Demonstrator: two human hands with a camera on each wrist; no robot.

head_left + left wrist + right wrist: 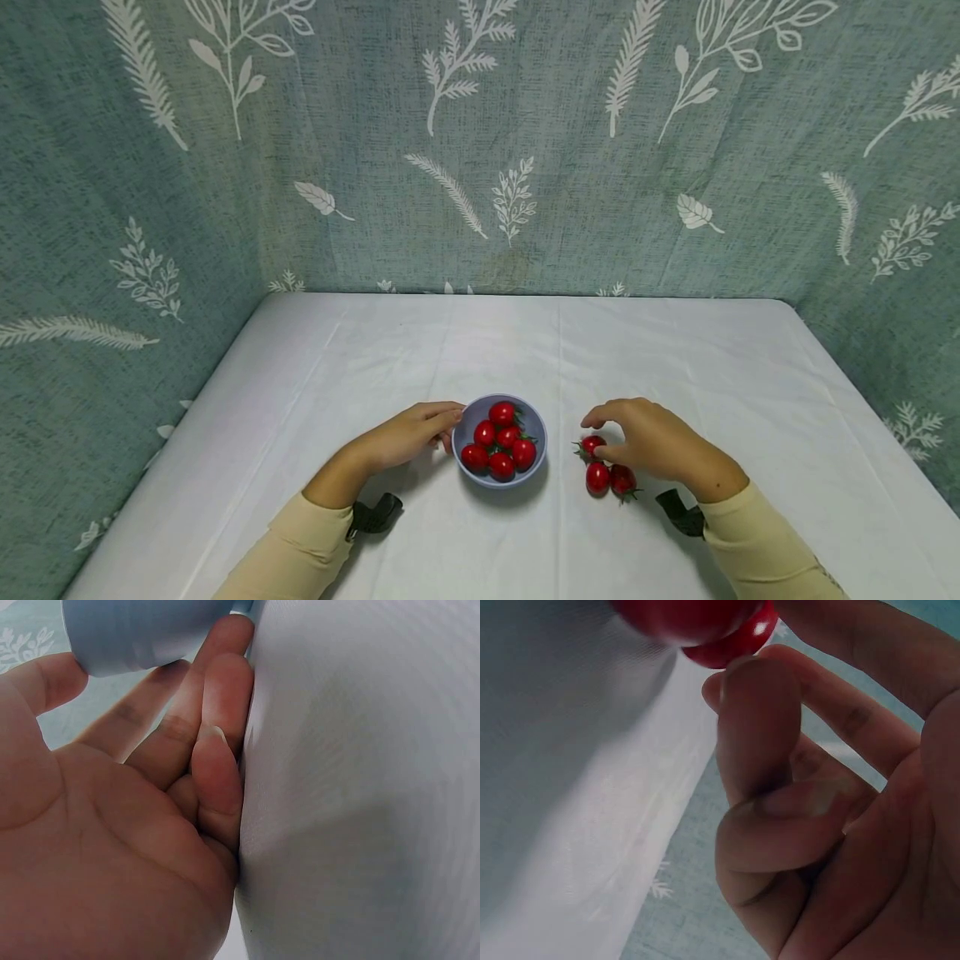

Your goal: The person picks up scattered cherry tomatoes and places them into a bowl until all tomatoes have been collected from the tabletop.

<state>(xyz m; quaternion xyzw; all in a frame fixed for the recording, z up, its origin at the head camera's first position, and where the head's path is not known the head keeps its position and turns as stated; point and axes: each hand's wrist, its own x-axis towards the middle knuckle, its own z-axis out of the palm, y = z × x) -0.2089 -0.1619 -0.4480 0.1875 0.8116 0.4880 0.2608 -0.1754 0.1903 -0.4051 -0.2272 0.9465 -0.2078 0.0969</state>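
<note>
Several red cherry tomatoes [507,437] with green stems lie in a small blue-grey bowl [537,421]. My left hand [408,437] holds the bowl at its left side; in the left wrist view the thumb and fingertips meet the bowl wall [142,637], and the other fingers rest on the table. To the right of the bowl, 3 more cherry tomatoes [597,479] sit close together on the cloth. My right hand [648,437] reaches around the farthest one [591,447], thumb beside it and index finger arched beyond. In the right wrist view, fingertips partly cover a tomato [727,652].
A white cloth [420,342] covers the table. Green-blue fabric [555,200] printed with white leaves hangs behind it and along both sides. A black strap mount [378,512] is on the left wrist, another [681,512] on the right.
</note>
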